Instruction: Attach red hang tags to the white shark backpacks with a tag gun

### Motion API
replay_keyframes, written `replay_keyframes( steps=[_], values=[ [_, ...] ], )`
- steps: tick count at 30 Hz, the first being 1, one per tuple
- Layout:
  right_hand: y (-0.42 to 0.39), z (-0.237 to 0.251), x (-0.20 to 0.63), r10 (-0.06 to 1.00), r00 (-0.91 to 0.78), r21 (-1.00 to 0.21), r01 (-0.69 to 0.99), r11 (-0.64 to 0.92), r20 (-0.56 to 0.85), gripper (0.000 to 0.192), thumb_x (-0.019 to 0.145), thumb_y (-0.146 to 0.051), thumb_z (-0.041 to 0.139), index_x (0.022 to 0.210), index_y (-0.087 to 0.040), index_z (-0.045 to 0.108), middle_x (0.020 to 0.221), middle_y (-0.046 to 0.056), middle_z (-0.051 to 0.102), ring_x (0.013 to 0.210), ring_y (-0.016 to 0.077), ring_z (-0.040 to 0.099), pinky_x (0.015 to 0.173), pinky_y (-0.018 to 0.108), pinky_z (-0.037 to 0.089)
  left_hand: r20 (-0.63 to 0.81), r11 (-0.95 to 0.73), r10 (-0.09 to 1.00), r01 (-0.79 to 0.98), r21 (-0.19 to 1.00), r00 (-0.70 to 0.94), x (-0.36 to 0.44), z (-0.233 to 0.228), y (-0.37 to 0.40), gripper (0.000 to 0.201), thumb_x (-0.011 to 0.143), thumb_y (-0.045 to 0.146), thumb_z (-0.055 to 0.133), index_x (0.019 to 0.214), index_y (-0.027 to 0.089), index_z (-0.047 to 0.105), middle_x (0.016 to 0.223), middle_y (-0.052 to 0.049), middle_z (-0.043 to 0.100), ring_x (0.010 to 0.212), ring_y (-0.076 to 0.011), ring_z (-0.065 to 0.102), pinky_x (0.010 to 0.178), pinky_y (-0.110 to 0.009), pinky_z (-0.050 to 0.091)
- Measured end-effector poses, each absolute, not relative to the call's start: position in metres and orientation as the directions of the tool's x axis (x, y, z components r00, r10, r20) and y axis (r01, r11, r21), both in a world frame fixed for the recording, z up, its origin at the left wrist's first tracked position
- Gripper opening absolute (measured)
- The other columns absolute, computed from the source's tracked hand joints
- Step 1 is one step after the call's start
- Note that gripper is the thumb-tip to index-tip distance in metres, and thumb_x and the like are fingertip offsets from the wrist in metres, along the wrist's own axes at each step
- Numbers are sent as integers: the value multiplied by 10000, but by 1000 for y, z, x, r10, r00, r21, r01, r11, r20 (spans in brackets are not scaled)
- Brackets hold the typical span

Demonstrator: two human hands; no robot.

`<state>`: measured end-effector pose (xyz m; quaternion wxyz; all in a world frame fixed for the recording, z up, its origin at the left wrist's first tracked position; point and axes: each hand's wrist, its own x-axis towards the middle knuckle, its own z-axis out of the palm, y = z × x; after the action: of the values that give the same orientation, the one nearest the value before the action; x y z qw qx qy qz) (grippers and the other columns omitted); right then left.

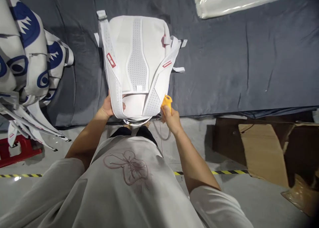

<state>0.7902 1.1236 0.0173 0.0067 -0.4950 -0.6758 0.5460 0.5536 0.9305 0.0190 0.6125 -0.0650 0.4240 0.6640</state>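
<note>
Fabric — soft, light, floppy: the white mesh-backed backpack (136, 66) lies straps-up on the dark grey cloth table (249, 61). Left hand (107, 107) grips its near-left edge; right hand (170, 118) clutches a small orange tool (166, 103) just beside the near-right corner.

Bag-making workshop: grey cloth-covered worktable (249, 71), stacked printed bags (27, 58) at left, hazard tape (224, 172) on concrete floor, flattened cardboard (264, 151) at lower right, plastic-wrapped goods (234, 2) at top.
</note>
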Motion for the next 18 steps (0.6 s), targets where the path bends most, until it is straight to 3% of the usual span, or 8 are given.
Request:
replay_keyframes(
  steps=[2,6,9,13,18],
  values=[
    [1123,19,795,567,-576,-785,573,-234,-589,561,953,-702,263,687,-235,424,474,-62,313,446,132,398,598,323,500,-612,116,755,-870,479,-236,551,18,926,864,865,772,285,1396,135,528,969,-148,714,517,-228,653,572,-409,589],
    [1117,18,806,398,-654,-755,455,-472,-644,598,837,-819,403,688,-239,418,452,-109,229,394,96,312,555,301,511,-634,93,730,-882,462,-255,549,14,921,846,851,773,316,1336,125,564,941,-155,717,541,-253,670,604,-436,589],
    [1109,15,813,501,-586,-770,520,-369,-636,628,830,-844,339,704,-239,445,460,-101,258,401,105,330,536,299,496,-634,115,737,-881,458,-234,550,11,921,860,811,797,385,1309,122,574,828,-137,717,521,-258,660,551,-406,570],
    [1097,11,822,737,-444,-780,601,-176,-509,591,786,-819,491,721,-232,472,504,-47,437,465,130,435,491,275,419,-646,176,741,-876,449,-182,551,14,921,925,733,840,477,1272,98,595,742,-140,709,563,-300,674,530,-408,551],
    [1092,8,826,769,-412,-797,570,-200,-488,573,815,-802,456,710,-239,445,499,-61,403,433,121,415,486,289,448,-648,335,760,-825,456,-49,550,26,905,880,806,778,520,1383,113,540,880,-187,742,758,-332,727,693,-412,574]
  ],
)
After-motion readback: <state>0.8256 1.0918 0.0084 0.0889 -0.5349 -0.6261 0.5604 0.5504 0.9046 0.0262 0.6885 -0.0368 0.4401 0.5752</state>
